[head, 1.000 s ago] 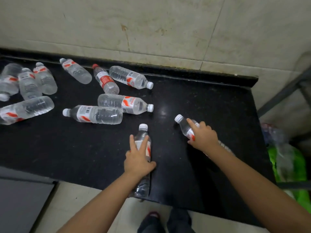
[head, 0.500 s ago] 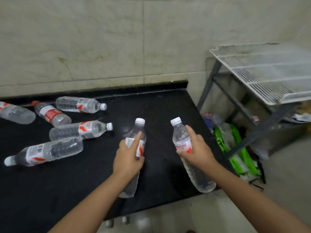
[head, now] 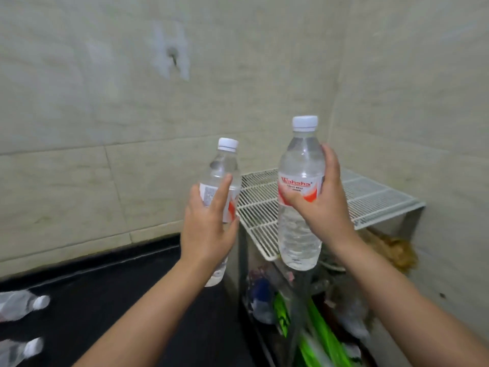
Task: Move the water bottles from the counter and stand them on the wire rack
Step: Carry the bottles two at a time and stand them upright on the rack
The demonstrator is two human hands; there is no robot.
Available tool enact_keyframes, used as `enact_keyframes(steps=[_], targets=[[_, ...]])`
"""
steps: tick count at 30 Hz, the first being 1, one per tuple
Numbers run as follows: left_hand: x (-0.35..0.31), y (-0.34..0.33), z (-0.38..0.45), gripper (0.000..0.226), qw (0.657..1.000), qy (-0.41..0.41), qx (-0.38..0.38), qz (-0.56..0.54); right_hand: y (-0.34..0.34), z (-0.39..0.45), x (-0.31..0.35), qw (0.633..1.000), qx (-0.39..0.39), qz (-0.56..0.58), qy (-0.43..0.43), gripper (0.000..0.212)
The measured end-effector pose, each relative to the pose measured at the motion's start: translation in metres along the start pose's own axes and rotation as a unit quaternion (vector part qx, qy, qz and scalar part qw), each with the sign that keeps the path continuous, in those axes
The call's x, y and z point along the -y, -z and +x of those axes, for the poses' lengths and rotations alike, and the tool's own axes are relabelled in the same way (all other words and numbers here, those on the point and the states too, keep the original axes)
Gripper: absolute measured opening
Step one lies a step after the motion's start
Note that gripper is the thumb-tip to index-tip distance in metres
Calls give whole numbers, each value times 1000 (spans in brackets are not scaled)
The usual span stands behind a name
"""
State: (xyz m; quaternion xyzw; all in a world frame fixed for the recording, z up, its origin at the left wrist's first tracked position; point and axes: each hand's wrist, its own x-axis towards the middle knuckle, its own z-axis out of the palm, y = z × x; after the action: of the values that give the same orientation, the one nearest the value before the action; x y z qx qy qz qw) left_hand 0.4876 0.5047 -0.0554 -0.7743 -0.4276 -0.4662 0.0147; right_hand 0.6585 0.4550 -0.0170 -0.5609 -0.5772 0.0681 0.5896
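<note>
Nearest, two blurred bottles [head: 18,308] lie on the black desk [head: 105,313] at the lower left. Above it, the left hand [head: 209,229] is wrapped around the middle of an upright water bottle [head: 225,165], held in the air over the desk's right end. The right hand [head: 320,205] is clamped on the labelled bottle [head: 301,165], upright, in front of the white wire rack [head: 370,197]. Behind stands a tiled wall [head: 132,102].
</note>
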Motion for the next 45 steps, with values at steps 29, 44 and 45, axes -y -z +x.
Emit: enact_keyframes(steps=[29,44,45], targets=[[91,-261,222,81,980,77,-175,59,-98,286,-229,993,-4,-110,-34,78],[111,-277,217,84,984,89,-152,3,-136,287,-235,998,16,-45,52,81],[110,-279,216,85,981,101,-166,4,-135,287,-235,998,12,-45,52,83]])
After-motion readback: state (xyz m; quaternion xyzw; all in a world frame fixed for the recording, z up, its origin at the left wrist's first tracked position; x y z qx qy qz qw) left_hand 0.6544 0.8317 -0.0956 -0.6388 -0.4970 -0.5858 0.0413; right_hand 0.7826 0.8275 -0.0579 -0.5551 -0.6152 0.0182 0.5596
